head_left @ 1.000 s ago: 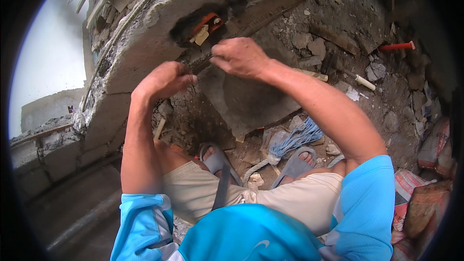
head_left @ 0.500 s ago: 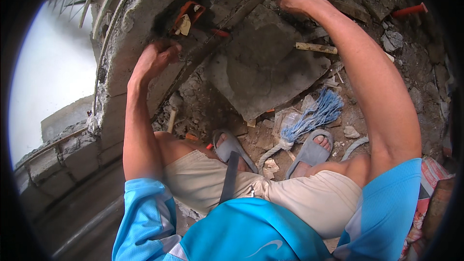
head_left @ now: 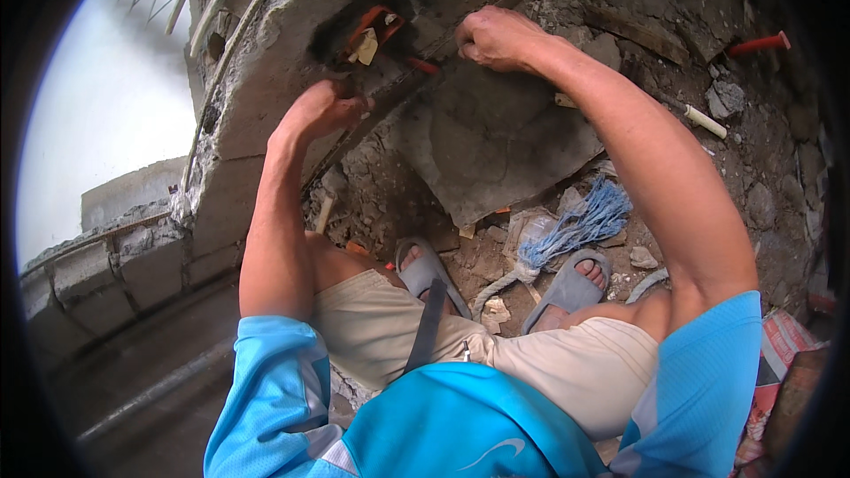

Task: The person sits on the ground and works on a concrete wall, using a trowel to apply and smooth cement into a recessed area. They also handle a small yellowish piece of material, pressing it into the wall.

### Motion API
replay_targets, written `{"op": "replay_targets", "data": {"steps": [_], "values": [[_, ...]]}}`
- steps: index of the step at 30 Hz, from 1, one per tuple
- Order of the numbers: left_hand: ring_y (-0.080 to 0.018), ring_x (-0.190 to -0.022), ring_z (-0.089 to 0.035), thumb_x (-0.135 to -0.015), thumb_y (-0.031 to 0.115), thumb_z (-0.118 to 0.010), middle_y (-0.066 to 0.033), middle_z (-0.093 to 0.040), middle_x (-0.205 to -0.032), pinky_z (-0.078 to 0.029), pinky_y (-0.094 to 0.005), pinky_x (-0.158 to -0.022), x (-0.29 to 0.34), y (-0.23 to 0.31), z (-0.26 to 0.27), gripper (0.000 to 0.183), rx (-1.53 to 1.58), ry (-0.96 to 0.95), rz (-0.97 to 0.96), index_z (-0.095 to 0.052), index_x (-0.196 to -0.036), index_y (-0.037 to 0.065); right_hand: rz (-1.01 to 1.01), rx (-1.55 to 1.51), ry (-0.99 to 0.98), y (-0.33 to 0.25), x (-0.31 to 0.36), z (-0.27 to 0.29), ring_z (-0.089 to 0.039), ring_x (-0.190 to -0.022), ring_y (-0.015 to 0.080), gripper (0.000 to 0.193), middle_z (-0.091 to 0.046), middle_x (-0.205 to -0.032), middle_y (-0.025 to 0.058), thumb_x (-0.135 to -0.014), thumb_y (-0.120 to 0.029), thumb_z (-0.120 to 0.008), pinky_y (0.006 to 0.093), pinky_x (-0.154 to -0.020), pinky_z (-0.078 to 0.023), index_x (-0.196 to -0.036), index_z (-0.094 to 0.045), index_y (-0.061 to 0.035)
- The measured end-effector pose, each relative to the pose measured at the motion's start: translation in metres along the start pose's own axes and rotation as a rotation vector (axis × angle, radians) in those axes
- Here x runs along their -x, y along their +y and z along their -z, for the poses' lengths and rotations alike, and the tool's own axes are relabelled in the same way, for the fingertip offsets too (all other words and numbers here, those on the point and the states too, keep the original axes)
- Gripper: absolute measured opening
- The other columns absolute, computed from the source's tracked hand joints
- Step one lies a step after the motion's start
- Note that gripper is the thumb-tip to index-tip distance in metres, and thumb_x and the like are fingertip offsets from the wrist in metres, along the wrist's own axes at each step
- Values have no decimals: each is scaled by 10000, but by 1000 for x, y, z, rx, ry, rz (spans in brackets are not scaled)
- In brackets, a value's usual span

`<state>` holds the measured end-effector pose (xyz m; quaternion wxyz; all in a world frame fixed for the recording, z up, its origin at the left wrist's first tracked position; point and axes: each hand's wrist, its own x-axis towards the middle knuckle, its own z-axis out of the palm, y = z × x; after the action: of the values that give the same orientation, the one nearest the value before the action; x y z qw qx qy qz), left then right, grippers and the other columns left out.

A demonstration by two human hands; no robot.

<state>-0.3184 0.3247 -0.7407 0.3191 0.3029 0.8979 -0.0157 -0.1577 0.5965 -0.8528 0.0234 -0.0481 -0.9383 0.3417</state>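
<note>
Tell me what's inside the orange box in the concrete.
In the orange box, a pale yellow scrap shows at the lower end and a small whitish bit near the upper end. Whatever the scrap covers is hidden; the deeper inside is dark.

Orange box [head_left: 368, 21], seemingly open-fronted, sits slanted in the grey wall [head_left: 257, 97]

Right hand [head_left: 501, 38] and left hand [head_left: 326, 111] (palms hidden), any contents indistinct.
</note>
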Motion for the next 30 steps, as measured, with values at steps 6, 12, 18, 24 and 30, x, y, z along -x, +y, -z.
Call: {"op": "replay_targets", "data": {"steps": [6,12,18,24,30], "values": [[-213,-869,-782,-1028,368,-743,-116,-825,-913,-589,-408,-824,-3,-20,2,372,-141,-129,-89,-820,-1153,26,40,78,0,-25,-10,-11,-727,-1108,473,311,-779,-1111,261,-977,-266,-744,565,-957,-577,-1236,-753,-95],[-248,-908,-788,-1040,370,-753,-123,-822,-920,-590,-427,-847,33,9,4,369,-141,-282,-152,-819,-1151,25,55,-39,77,-58,-11,-38,-714,-1203,473,723,-767,-1243,265,-1039,-327,-721,576,-996,-571,-1662,-435,-97],[-314,-981,-786,-1045,407,-748,-132,-828,-984,-601,-456,-898,59,38,-2,388,-230,-420,-246,-832,-1216,69,9,-237,133,-82,-11,-57,-688,-1202,531,836,-725,-1300,327,-1021,-347,-705,589,-1013,-557,-1709,-331,-54],[-356,-1099,-771,-1052,389,-738,-189,-819,-1141,-591,-486,-981,34,18,-10,414,-285,-325,-244,-790,-1312,72,34,-175,197,-91,-18,-67,-709,-1174,493,862,-743,-1249,275,-1038,-384,-721,556,-1009,-562,-1735,-303,-98],[-367,-1163,-752,-1056,319,-714,-241,-788,-1220,-568,-477,-1014,-15,-37,-27,438,-56,-80,-320,-725,-1389,34,8,-60,40,-101,-31,-70,-721,-1079,525,828,-738,-1200,316,-1051,-297,-643,605,-936,-566,-1747,-241,-99]]}}
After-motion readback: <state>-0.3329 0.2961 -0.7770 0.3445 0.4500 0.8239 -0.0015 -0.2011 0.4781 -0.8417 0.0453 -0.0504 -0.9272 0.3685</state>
